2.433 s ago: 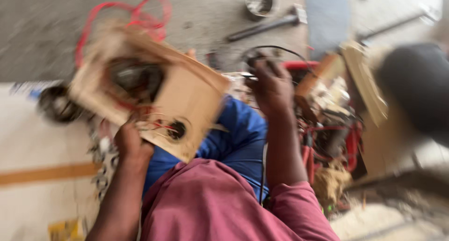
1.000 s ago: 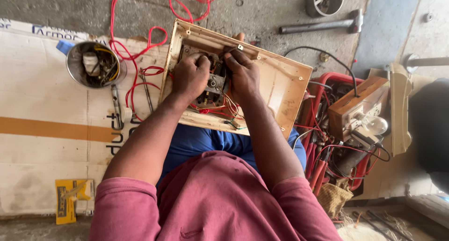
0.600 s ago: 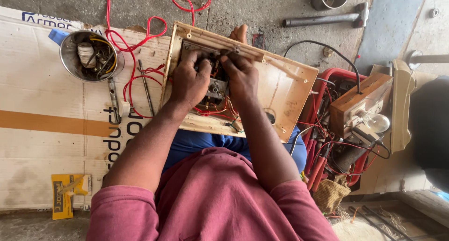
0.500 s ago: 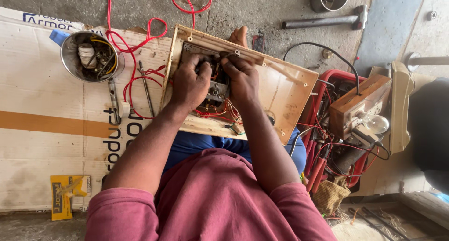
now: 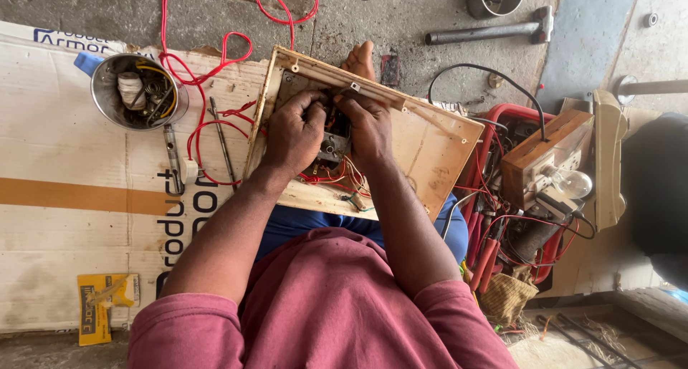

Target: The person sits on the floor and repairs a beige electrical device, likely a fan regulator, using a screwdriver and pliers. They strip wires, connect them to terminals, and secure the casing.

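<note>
1. Shallow open wooden box [image 5: 430,143], pale plywood with a thin frame, is lying tilted across the person's lap, its far corner reaching over the inner edge of the flattened cardboard sheet [image 5: 64,218].
2. Grey metal electrical fitting with red and pale wires [image 5: 331,143] is sitting inside the box, towards its left end.
3. Left hand [image 5: 292,136] is curling over the fitting from the left, fingers bent down onto it.
4. Right hand [image 5: 371,129] is pressing in from the right; both hands are close together, knuckles nearly touching, closed around the fitting.
5. Round steel bowl [image 5: 136,91] holding small parts and wire is standing at the cardboard's far edge, a blue tab beside it.
6. Loose red wire [image 5: 208,61] is looping from the bowl across the concrete floor to the box.
7. Printed lettering, dark blue, is running along the cardboard's far-left corner and beside the left forearm; a brown tape band [image 5: 79,195] is crossing the sheet.
8. Flat yellow blister package [image 5: 104,301] is lying at the cardboard's near edge.
9. Wooden block with a clear glass bulb [image 5: 552,161] is resting right of the box, among red cables.
</note>
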